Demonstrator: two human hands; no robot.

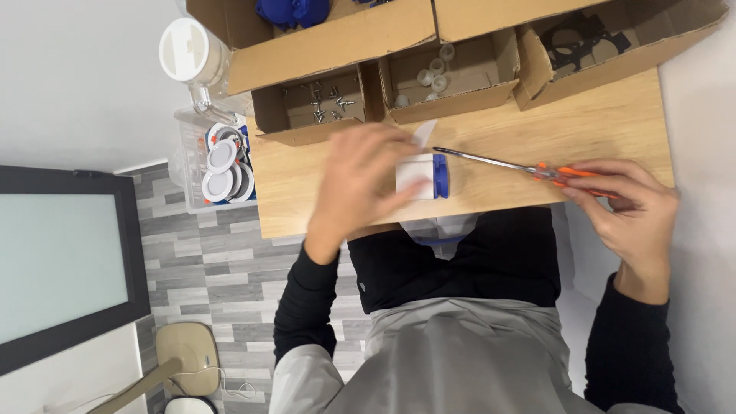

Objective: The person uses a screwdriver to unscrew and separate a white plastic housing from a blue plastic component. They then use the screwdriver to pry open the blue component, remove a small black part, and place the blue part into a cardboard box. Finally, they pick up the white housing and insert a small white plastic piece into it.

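Left hand holds (apparently) housing.

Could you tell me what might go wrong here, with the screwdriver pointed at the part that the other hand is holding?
The screwdriver tip lies close to the left hand, which covers the white and blue part; a slip could jab the fingers. The right hand grips only the far end of the orange handle, so control looks weak. The part sits near the table edge and might slide off.
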